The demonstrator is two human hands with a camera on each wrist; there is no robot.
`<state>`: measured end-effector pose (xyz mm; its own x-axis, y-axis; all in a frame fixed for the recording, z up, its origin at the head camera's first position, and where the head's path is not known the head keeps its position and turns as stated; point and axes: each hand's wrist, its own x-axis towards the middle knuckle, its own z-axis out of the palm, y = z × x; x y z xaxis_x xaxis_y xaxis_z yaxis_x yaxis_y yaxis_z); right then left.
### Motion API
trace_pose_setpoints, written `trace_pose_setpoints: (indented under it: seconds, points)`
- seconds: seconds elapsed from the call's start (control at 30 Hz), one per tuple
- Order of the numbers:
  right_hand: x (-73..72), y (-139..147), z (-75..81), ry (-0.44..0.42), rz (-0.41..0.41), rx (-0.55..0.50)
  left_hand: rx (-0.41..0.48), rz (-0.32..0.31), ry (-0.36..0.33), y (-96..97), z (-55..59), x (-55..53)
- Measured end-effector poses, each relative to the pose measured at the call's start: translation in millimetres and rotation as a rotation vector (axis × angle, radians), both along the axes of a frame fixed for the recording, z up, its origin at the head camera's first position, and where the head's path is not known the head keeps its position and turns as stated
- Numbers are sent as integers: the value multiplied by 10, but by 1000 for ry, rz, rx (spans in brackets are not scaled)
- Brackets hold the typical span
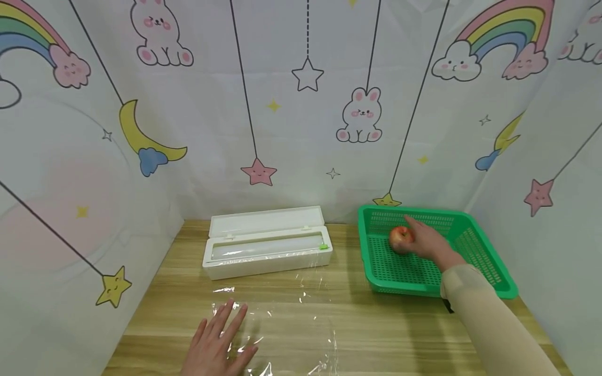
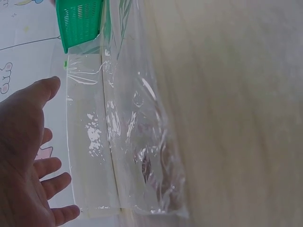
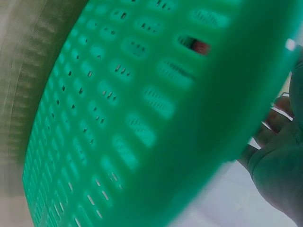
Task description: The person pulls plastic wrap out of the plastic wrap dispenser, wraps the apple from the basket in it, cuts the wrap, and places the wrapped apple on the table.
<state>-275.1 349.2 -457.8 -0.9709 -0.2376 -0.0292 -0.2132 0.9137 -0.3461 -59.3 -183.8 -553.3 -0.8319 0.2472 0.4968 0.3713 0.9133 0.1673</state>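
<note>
In the head view, my right hand reaches over the rim into a green basket. Its fingers stretch past a red apple, with the thumb side right at the fruit. The right wrist view shows the hand's loosely spread fingers beyond the basket wall, while a bit of red shows through a slot. My left hand, fingers spread, is over the clear plastic wrap at the front of the table. That sheet runs out from a white wrap dispenser whose lid stands raised.
A wood-grain table carries everything. White cloth walls printed with bunnies, stars and rainbows close off the back and both sides. A green slider sits at the dispenser's right end. A small black piece shows beside the right sleeve.
</note>
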Motion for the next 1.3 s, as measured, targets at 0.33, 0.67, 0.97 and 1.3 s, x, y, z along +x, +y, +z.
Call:
trace_pose_setpoints:
  seconds: [0.33,0.67,0.97,1.3]
  points:
    - [-38,31,-76,-81,-31,5,-3,1,-15,2,-21,8]
    - [-75,65,-140,-117,-52,-30,15,-1,33,1,-64,2]
    - [-137,145,-284,-106,-79,-72,29,7,17,-7,-74,16]
    - [-174,201,-413,-118,-113,-140,24,12,13,-35,-85,21]
